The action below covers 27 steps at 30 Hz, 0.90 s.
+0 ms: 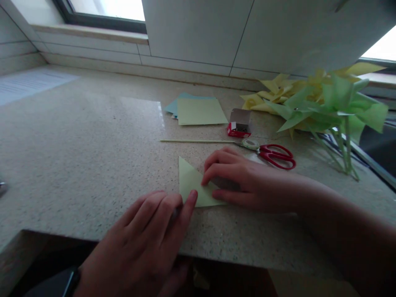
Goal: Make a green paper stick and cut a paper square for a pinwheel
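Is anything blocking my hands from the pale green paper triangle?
Nothing visible: the left hand and right hand both touch the pale green folded-paper triangle. The thin, pale, straight stick and red-handled scissors lie farther back, not in between.

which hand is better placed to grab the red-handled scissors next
Probably the right hand: it lies nearer the red-handled scissors; the left hand is farther, touching the pale green triangular paper.

Reads as domestic, probably a kitchen.
Judged from speckled stone countertop (102, 165), with large pale tiles (198, 33) along back edge, window (107, 9) above back-left corner, second window (382, 45) past back-right corner, dark fixture (379, 148) at right edge, type unclear.
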Motion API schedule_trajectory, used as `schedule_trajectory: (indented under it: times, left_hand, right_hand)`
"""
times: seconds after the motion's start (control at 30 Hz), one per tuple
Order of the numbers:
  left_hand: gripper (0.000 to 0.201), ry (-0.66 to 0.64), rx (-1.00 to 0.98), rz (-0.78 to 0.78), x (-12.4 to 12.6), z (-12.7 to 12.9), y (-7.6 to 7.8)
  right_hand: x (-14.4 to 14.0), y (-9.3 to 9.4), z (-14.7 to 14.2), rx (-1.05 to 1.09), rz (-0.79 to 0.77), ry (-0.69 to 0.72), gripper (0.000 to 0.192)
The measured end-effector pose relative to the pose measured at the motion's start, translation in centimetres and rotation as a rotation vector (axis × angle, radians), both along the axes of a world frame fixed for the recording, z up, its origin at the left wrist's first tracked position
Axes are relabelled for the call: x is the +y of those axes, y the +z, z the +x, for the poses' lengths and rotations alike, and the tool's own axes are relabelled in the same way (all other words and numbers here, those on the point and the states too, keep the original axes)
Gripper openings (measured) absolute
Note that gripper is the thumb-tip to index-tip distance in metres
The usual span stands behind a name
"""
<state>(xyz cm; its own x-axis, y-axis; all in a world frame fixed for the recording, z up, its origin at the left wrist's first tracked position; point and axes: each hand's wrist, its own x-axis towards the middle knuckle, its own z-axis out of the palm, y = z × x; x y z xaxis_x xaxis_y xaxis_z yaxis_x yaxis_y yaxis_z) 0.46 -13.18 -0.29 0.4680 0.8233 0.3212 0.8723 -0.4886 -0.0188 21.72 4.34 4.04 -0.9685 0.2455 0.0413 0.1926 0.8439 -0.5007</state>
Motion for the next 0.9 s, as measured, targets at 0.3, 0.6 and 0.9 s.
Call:
schedule_trajectory:
  times: [0.3, 0.6, 0.9]
  left_hand:
    - [0.038, -0.098, -0.26, -0.04, 0.7, -0.9, 0.6]
    - [0.044, -0.157, -0.26, -0.142, 1.3, -1.5, 1.1]
    - [0.045, -0.19, -0.27, -0.195, 1.7, -1.6, 1.4]
  right_hand:
    - [0.8, -0.5, 0.5, 0.037, 0.035, 0.036, 0.012]
    - [-1.0, 0.6, -0.1, 0.027, 0.255, 0.164, 0.019]
    - [-2.3, 0.8, -0.7, 0.042, 0.418, 0.28, 0.023]
